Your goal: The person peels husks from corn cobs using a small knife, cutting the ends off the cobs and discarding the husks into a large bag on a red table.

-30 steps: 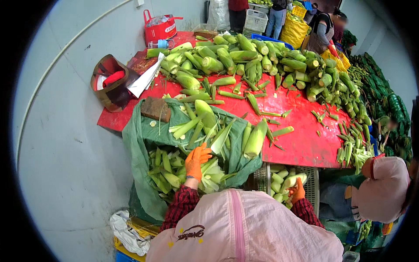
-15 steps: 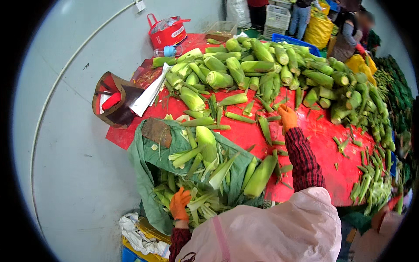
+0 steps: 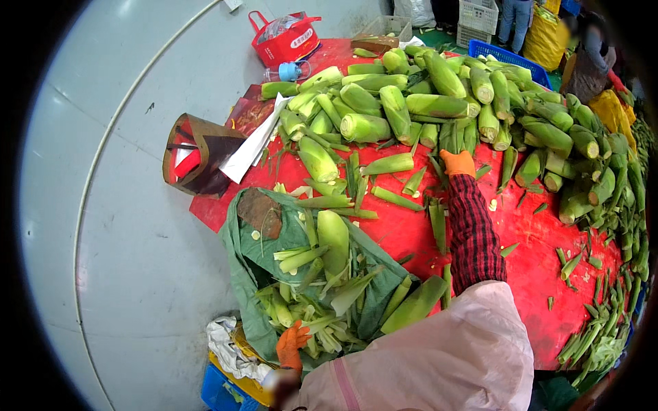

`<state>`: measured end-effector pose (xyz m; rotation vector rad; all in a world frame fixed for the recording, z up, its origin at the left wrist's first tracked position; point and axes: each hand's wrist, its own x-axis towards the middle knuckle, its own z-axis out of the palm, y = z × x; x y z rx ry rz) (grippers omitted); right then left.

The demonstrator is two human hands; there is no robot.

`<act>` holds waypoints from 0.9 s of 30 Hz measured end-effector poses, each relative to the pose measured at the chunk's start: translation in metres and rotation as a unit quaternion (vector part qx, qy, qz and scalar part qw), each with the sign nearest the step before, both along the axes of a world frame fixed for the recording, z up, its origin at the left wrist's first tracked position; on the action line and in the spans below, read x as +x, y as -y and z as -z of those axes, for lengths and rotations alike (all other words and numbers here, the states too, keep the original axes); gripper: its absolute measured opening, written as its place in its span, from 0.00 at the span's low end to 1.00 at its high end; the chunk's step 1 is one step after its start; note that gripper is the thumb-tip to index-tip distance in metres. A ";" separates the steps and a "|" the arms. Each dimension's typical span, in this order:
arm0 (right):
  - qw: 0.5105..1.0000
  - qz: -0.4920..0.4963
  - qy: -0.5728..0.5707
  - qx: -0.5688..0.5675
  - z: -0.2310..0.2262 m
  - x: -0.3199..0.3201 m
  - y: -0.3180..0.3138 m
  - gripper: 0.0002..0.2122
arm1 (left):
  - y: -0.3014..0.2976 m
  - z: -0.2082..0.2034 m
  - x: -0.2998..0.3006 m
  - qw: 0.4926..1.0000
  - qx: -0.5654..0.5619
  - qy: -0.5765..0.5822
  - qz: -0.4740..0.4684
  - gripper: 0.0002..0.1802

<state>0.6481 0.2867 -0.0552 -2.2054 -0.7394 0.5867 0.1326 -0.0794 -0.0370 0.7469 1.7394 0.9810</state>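
My right hand (image 3: 458, 164), in an orange glove, reaches forward to the near edge of a heap of corn ears (image 3: 394, 113) in green husks. Its fingers are curled closed, and what they hold is hidden. My left hand (image 3: 293, 344), also gloved in orange, hangs low with its fingers apart and nothing in them. It is beside the loose husks (image 3: 322, 332) in a green sack (image 3: 248, 301). One pale green ear (image 3: 333, 240) stands among the husks on the sack, and a larger ear (image 3: 415, 305) leans at its right side.
A red-covered table (image 3: 528, 301) bears scattered husk pieces. At its left stand a brown bag (image 3: 205, 154), a red bag (image 3: 286, 41) and a blue-capped bottle (image 3: 286, 71). A blue crate (image 3: 510, 60) is behind the heap. Another person (image 3: 591, 65) is at the far right.
My right hand has moved forward to the heap, and the thin object that stuck out from it no longer shows. My left hand has drawn back lower. The whole view has shifted.
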 end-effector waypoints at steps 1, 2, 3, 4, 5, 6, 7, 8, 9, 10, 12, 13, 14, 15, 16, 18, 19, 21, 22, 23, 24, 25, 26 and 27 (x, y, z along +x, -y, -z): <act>0.996 -0.005 -0.084 0.036 -0.001 0.006 0.003 0.29 | -0.003 -0.001 0.003 1.000 0.009 -0.002 0.016 0.30; 0.983 -0.011 -0.168 0.072 -0.002 0.011 0.006 0.28 | -0.008 -0.005 0.006 0.999 0.013 0.007 0.028 0.29; 0.970 -0.010 -0.222 0.097 -0.002 0.018 0.011 0.24 | -0.015 -0.009 0.009 0.999 0.018 0.017 0.042 0.28; 0.963 -0.014 -0.247 0.103 -0.001 0.018 0.019 0.25 | -0.025 -0.013 0.012 0.998 0.024 0.030 0.058 0.27; 0.956 -0.018 -0.272 0.109 0.002 0.016 0.030 0.25 | -0.040 -0.018 0.017 0.996 0.045 0.041 0.067 0.27; 0.949 -0.024 -0.295 0.109 0.002 0.015 0.045 0.26 | -0.050 -0.021 0.025 0.994 0.060 0.057 0.071 0.27; 0.951 -0.056 -0.302 0.032 -0.003 0.015 0.061 0.24 | -0.057 -0.025 0.028 0.992 0.074 0.069 0.076 0.27; 0.948 -0.066 -0.309 0.034 -0.005 0.008 0.076 0.24 | -0.062 -0.027 0.028 0.990 0.082 0.066 0.090 0.27; 0.946 -0.080 -0.313 0.040 -0.006 -0.005 0.094 0.24 | -0.070 -0.027 0.028 0.988 0.096 0.064 0.103 0.28; 0.943 -0.089 -0.316 0.047 -0.007 -0.013 0.111 0.24 | -0.078 -0.027 0.029 0.985 0.109 0.064 0.118 0.28; 0.975 -0.082 -0.204 0.021 0.005 -0.029 0.125 0.26 | -0.079 -0.024 0.028 0.980 0.120 0.076 0.143 0.27; 0.979 -0.098 -0.174 -0.047 0.002 -0.031 0.122 0.29 | -0.078 -0.023 0.027 0.980 0.115 0.087 0.140 0.26; 0.981 -0.089 -0.159 -0.064 -0.001 -0.032 0.122 0.29 | -0.076 -0.022 0.026 0.980 0.110 0.099 0.136 0.26; 0.983 -0.082 -0.148 -0.077 -0.013 -0.042 0.120 0.29 | -0.072 -0.018 0.024 0.981 0.096 0.105 0.133 0.27; 0.983 -0.075 -0.140 -0.093 -0.016 -0.052 0.121 0.29 | -0.066 -0.016 0.019 0.981 0.097 0.103 0.133 0.26; 0.981 -0.078 -0.175 -0.005 0.014 -0.052 0.109 0.31 | -0.053 -0.015 0.010 0.982 0.090 0.099 0.130 0.26; 0.972 -0.073 -0.222 0.015 0.019 -0.054 0.105 0.31 | -0.048 -0.020 0.008 0.983 0.092 0.099 0.123 0.23; 0.932 -0.111 -0.332 0.097 0.005 -0.069 0.109 0.26 | -0.046 -0.014 -0.001 0.986 0.099 0.080 0.109 0.24; 0.905 -0.063 -0.413 0.083 -0.014 -0.087 0.113 0.20 | -0.044 -0.012 -0.006 0.987 0.100 0.073 0.099 0.24; 0.866 -0.124 -0.473 0.104 -0.019 -0.097 0.121 0.22 | -0.049 -0.016 -0.007 0.985 0.111 0.056 0.120 0.23; 0.817 -0.187 -0.532 0.119 -0.034 -0.117 0.130 0.24 | -0.057 -0.024 -0.007 0.980 0.135 -0.006 0.147 0.24; 0.799 -0.247 -0.537 0.108 -0.049 -0.136 0.147 0.23 | -0.069 -0.033 -0.006 0.970 0.157 -0.070 0.173 0.24; 0.774 -0.309 -0.545 0.095 -0.087 -0.163 0.171 0.22 | -0.082 -0.057 0.001 0.928 0.229 -0.204 0.213 0.28; 0.757 -0.378 -0.525 0.095 -0.112 -0.186 0.188 0.22 | -0.094 -0.084 0.014 0.861 0.295 -0.332 0.249 0.32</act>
